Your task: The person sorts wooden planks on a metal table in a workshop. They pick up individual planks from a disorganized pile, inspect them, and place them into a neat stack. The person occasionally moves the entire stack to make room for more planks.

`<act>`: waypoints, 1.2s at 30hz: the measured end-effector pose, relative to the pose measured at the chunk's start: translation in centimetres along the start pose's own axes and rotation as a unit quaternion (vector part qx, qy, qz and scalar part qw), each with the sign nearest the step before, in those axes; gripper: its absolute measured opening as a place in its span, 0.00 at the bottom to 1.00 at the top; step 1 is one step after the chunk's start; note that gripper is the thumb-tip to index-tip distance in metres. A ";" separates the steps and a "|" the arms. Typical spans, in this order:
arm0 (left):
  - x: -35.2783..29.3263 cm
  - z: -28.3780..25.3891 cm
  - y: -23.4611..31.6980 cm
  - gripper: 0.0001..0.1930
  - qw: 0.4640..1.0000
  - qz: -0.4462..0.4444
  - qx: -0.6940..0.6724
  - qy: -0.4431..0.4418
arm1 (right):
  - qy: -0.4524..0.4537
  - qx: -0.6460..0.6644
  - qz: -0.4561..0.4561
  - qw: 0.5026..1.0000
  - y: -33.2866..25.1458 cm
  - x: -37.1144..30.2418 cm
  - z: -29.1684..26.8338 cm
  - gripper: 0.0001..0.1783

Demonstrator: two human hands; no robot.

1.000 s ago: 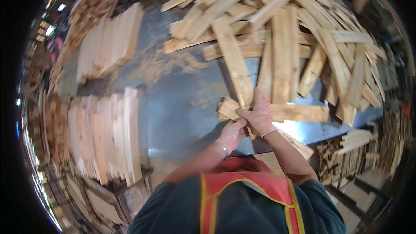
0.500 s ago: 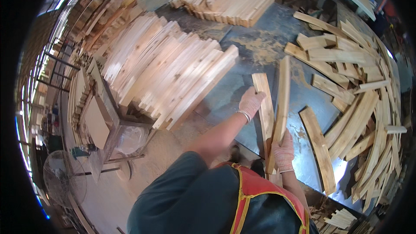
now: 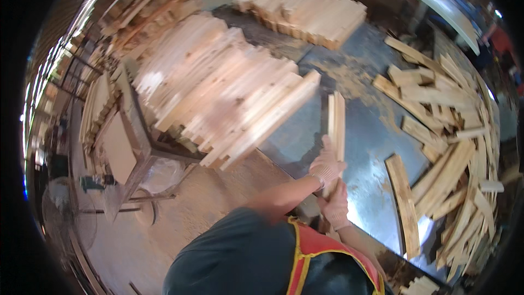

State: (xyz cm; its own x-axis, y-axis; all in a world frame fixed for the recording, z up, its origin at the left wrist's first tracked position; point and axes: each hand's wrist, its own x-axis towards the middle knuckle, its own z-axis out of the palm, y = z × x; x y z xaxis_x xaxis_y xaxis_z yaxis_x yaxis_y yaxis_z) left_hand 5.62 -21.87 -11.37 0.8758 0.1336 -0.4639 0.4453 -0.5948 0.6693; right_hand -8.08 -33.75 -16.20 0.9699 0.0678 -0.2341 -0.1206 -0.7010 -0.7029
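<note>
Pale, narrow wooden slats [image 3: 337, 124] — perhaps two, pressed together — look smooth and straight.

On my distant screen, I receive medium light. White streaks [image 3: 41, 87] are overexposed along the left rim. The metal tabletop [image 3: 376, 147] gives me strong glare near the right hand [image 3: 337, 207]. The large wood stack [image 3: 234, 104] looks pale and softly blurred. Straight edges bend toward the rim, and the corners are black.
</note>
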 end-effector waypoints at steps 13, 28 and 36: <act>1.3 -14.1 -9.2 0.40 0.807 0.059 0.561 0.177 | 0.163 -0.341 0.129 0.917 18.7 -3.3 -20.7 0.52; -2.6 12.1 0.4 0.28 0.978 0.014 -0.159 -0.133 | 0.397 -0.105 0.035 0.911 18.8 5.4 -25.5 0.49; -2.7 -2.4 -3.6 0.30 0.957 -0.013 0.279 0.083 | 0.486 0.416 0.186 0.746 38.6 0.8 -32.8 0.39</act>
State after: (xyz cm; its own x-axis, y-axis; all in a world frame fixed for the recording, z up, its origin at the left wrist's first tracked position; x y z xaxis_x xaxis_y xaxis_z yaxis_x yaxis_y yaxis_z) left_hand 2.14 -18.21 -11.16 0.9038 0.2502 -0.3473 0.3391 -0.9136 0.2243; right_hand -4.98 -84.00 -21.48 0.4833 -0.8517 -0.2026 -0.1164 0.1669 -0.9791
